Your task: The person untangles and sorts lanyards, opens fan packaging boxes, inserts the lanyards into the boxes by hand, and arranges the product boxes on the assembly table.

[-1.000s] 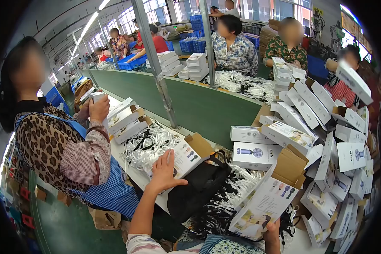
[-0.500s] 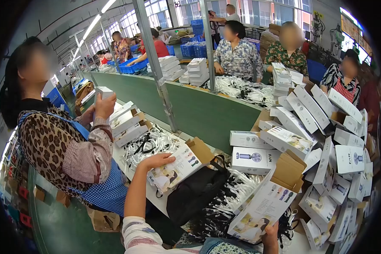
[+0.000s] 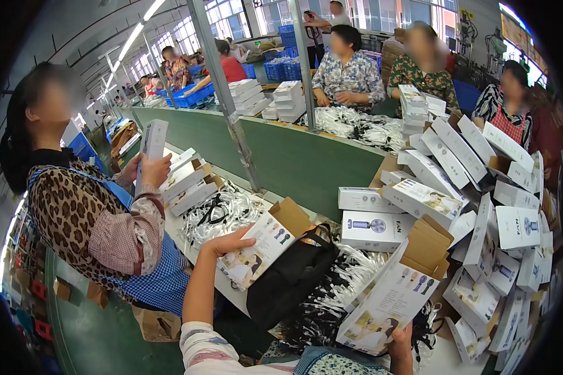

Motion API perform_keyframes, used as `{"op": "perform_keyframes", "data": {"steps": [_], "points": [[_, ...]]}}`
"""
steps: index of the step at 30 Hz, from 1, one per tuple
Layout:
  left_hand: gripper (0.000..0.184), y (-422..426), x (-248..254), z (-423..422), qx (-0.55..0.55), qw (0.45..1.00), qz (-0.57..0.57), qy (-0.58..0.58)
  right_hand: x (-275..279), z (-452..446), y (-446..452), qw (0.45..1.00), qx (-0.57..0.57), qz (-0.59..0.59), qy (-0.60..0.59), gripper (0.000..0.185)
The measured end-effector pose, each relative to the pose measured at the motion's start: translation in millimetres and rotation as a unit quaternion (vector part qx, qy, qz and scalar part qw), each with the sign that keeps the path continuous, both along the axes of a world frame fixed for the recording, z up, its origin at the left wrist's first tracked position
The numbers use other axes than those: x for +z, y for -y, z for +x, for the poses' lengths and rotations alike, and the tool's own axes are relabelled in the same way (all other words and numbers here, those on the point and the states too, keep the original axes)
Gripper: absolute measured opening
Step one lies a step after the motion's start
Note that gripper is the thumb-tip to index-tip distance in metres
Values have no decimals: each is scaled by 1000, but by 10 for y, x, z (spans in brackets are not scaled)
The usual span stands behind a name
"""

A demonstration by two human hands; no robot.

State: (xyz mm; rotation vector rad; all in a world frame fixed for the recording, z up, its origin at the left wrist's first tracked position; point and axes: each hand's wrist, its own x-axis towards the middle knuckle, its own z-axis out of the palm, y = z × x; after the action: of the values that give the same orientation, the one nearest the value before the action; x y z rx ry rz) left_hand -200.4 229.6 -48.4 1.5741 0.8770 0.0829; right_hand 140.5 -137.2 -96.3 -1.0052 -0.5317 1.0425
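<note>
My left hand (image 3: 230, 242) grips the left edge of a white fan box (image 3: 259, 249), which is tilted and has its brown cardboard flap standing open. The box lies against a black bag (image 3: 294, 275). In my right hand (image 3: 401, 342) is a second fan box (image 3: 388, 300), held by its lower end near my body, its brown flaps open towards the far side. Pictures of small hand fans are printed on both boxes. What is inside them cannot be seen. Bundles of black and white straps (image 3: 331, 294) lie between the two boxes.
A heap of white fan boxes (image 3: 475, 250) rises on the right. At left a co-worker (image 3: 94, 212) holds a white box (image 3: 153, 140). More straps (image 3: 219, 209) lie on the table. A metal post (image 3: 231, 119) and a green divider (image 3: 306, 162) stand ahead, with several people beyond.
The co-worker at left has turned the white box upright, so its long side shows. My hands and the two boxes in them have hardly moved.
</note>
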Motion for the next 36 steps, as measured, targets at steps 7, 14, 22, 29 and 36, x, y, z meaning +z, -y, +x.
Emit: {"op": "perform_keyframes", "data": {"steps": [7, 14, 22, 29, 36], "points": [[94, -84, -221, -203, -27, 998, 41, 39, 11, -44, -35, 999, -42, 11, -14, 102], [91, 86, 49, 7, -24, 1000, -10, 14, -26, -18, 10, 1000, 3, 2, 7, 108], [89, 175, 70, -59, -3, 998, 54, 36, -55, 0, 30, 1000, 7, -7, 7, 106], [95, 97, 125, -226, 44, 999, -5, 6, -60, -33, 11, 1000, -25, -1, 7, 102], [100, 12, -98, -177, 72, 989, 90, -89, -159, 16, 53, 1000, 28, -1, 11, 110]]}}
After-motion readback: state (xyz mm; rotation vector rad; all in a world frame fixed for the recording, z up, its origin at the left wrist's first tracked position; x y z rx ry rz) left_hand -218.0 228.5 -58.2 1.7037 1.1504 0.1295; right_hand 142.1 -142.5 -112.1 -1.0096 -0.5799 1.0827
